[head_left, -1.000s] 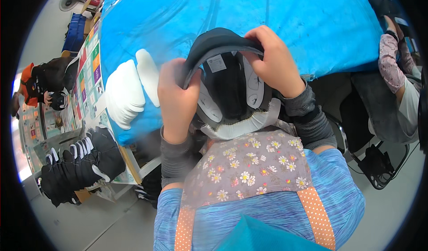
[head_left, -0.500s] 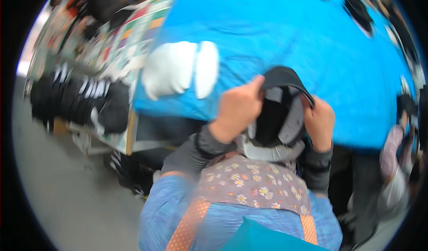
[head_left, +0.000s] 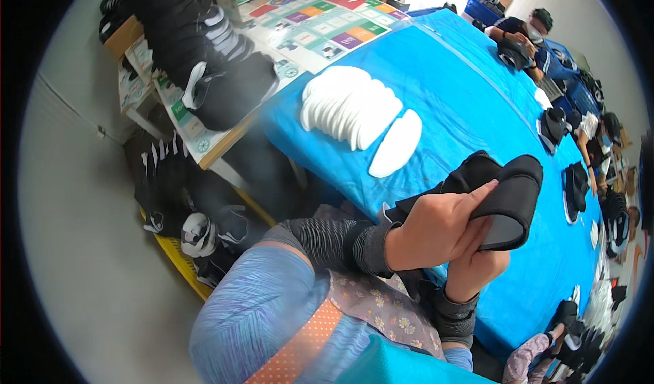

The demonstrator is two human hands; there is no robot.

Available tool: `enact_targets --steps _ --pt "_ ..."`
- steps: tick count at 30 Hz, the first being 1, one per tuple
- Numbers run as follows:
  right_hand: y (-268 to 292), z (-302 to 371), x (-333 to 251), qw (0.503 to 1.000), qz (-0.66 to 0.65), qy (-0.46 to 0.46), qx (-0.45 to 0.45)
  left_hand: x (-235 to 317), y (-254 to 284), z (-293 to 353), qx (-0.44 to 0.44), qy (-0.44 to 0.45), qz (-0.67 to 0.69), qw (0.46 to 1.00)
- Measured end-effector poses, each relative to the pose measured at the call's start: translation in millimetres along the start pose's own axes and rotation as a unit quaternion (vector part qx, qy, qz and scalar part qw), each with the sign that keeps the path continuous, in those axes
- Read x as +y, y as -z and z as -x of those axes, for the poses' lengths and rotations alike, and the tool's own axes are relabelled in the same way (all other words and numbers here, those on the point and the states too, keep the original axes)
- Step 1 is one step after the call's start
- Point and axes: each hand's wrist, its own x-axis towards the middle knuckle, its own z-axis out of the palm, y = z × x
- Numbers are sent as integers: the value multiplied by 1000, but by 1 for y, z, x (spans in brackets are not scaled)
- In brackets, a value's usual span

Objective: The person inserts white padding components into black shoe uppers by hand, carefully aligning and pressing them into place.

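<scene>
A black cap is held up over the near edge of the blue-covered table, its brim part curved and bent, with a grey patch showing inside the opening. My left hand grips it from the left, the index finger stretched along the black fabric. Lower down, my right hand closes on its near edge, with the fingers partly hidden behind the cap and the left hand. Beyond my hands lies a fanned stack of white crescent-shaped brim pieces. One single white brim piece rests beside that stack.
Stacked black caps stand on the patterned table at left. Beneath is a yellow crate with more caps. The blue table cover stretches away to the right, where co-workers handle black caps along its far side.
The cap has been turned and moved right, from its hollow facing me to its bent brim part facing up. Both hands have come closer together on it. My view has swung left.
</scene>
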Motion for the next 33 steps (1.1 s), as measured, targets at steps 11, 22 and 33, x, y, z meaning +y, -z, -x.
enact_targets --steps 11,22,33 --pt "7 -48 -2 857 -405 -99 -302 -47 171 -11 106 -128 -11 986" --pt "-87 -101 -112 759 -508 41 -405 -61 335 36 194 -98 -237 947" --pt "-162 -155 -128 674 -671 103 -292 -192 496 -6 -156 142 -510 834"
